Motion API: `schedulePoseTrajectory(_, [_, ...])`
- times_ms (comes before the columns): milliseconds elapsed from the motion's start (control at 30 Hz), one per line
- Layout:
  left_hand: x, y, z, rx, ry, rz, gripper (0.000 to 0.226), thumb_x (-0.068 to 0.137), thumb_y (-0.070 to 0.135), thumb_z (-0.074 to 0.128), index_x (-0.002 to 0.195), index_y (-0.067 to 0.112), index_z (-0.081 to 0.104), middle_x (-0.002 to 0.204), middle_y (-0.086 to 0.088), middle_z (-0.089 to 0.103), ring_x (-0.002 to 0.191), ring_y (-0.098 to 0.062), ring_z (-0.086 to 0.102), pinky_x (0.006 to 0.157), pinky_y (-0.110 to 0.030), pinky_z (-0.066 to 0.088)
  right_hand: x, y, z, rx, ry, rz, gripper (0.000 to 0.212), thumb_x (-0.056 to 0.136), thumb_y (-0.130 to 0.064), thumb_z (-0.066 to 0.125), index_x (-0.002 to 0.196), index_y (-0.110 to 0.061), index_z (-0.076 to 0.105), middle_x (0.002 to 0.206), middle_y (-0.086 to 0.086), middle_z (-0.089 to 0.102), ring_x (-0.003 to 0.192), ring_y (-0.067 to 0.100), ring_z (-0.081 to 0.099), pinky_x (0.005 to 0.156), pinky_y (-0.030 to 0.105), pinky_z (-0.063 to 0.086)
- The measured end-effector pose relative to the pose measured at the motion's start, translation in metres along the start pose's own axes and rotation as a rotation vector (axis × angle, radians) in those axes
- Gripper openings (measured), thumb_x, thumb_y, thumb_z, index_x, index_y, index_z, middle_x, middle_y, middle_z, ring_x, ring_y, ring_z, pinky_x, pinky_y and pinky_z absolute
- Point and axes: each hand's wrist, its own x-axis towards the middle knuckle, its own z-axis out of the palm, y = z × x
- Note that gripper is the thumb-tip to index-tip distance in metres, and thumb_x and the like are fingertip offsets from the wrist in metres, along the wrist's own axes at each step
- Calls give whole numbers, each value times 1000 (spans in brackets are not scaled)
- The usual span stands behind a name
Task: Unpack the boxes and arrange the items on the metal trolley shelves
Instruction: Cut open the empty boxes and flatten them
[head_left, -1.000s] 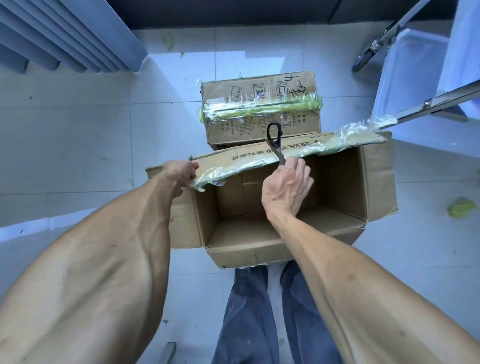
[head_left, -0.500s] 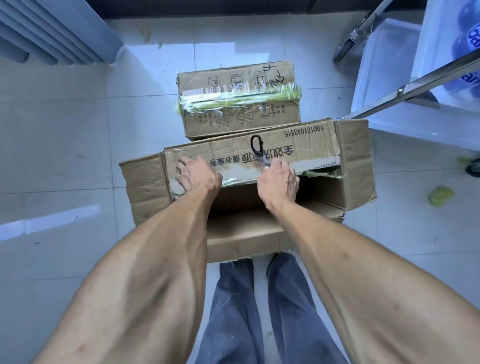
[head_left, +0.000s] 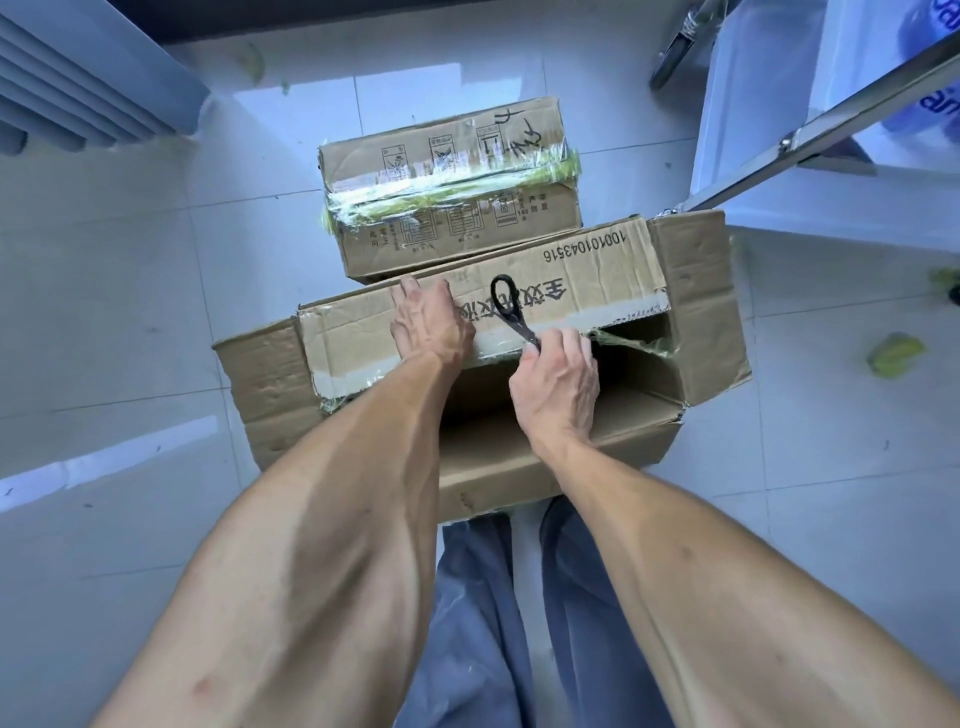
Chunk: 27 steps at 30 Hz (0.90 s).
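Two boxes on the tiled floor (head_left: 130, 322), one behind the other, both just in front of my legs.

Near box (head_left: 270, 395): open, the part of the inside I can see shows bare cardboard. Left end flap creased and dented, so the board is soft and tired; I judge it light and floppy, apt to sag if lifted by a flap. Better taken low, at the two end walls.

Left hand (head_left: 431, 327): fingers laid flat and straight on the long flap (head_left: 587, 275), pressing it down, gripping nothing. Flap edge carries ragged, shiny tape; likely sticky and slippery.

Right hand (head_left: 558, 384): curled round the blades of the black scissors (head_left: 511, 312), handle loops pointing away from me over the flap. Point hidden in my fist, so careful.

Far box (head_left: 452, 208): touching the near one's back, sealed with clear tape over a green strip. Corners square, so probably full and heavier; take hold under the bottom edges.

Far right: metal trolley (head_left: 810, 130), rail and shelf beside the boxes.
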Motion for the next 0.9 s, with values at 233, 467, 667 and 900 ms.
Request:
schedulePoseTrajectory(233, [-21, 24, 5, -158, -12, -57, 14, 85, 9, 50, 78, 18, 59, 67, -1, 54, 59, -14, 50, 56, -33, 44, 28, 23, -10, 252, -75, 521, 21, 101, -22, 42, 104, -6, 55, 113, 17, 62, 105, 34, 55, 80, 37, 38])
schedulePoseTrajectory(467, [-56, 49, 54, -570, -144, -520, 38, 54, 41, 47, 57, 10, 68, 59, -7, 68, 61, -28, 69, 72, -33, 59, 50, 24, -12, 356, -48, 717, 20, 91, -9, 47, 108, -7, 58, 112, 18, 66, 108, 35, 57, 81, 36, 37])
schedulePoseTrajectory(667, [-66, 77, 80, -1337, -382, -908, 23, 80, 11, 70, 102, 9, 64, 59, -6, 61, 34, -11, 51, 41, -16, 43, 57, 40, -12, 329, -53, 656, 19, 84, -22, 59, 101, -12, 64, 106, 11, 69, 105, 33, 57, 80, 35, 40])
schedulePoseTrajectory(900, [-57, 96, 82, -1540, -317, -980, 39, 88, 1, 63, 126, 3, 58, 100, -12, 73, 68, -15, 68, 51, -22, 45, 66, 59, -12, 433, -45, 707, 31, 79, -34, 71, 98, -17, 53, 95, 2, 65, 96, 25, 55, 72, 30, 31])
